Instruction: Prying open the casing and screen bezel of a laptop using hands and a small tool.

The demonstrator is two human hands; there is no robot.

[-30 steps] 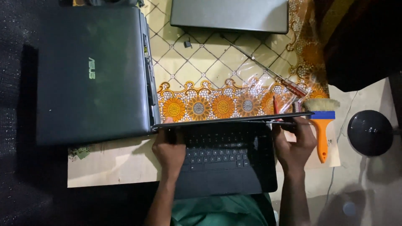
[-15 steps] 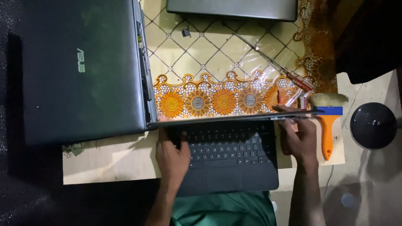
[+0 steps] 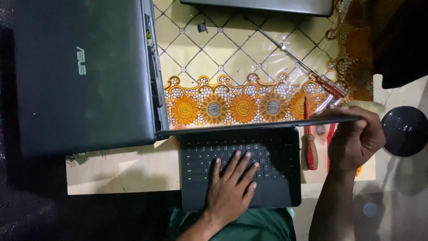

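Small dark laptop (image 3: 240, 167) sits at the near edge of the worktop (image 3: 120, 172), its front overhanging toward the person's lap, lid seen edge-on as a thin dark bar (image 3: 267, 126) above the keyboard. Left hand (image 3: 232, 187) lies flat on the keys, fingers spread wide, pressing the base down and gripping nothing. Right hand (image 3: 354, 138) has its fingers closed over the right end of the lid edge, which sticks out past the base. Big closed grey laptop (image 3: 84, 76) is just beside on the left, its corner touching or nearly touching the lid's left end; cannot tell which. Red-handled screwdriver (image 3: 310, 143) lies just right of the base, a long thin screwdriver (image 3: 298, 62) on the floral plastic cover (image 3: 227, 107) beyond, round black object (image 3: 403, 130) at far right. Risks, as a judgement: a one-corner hold could twist the lid or strain the hinge; the overhanging base could slide off; the lid could scrape the grey laptop or knock the screwdriver.
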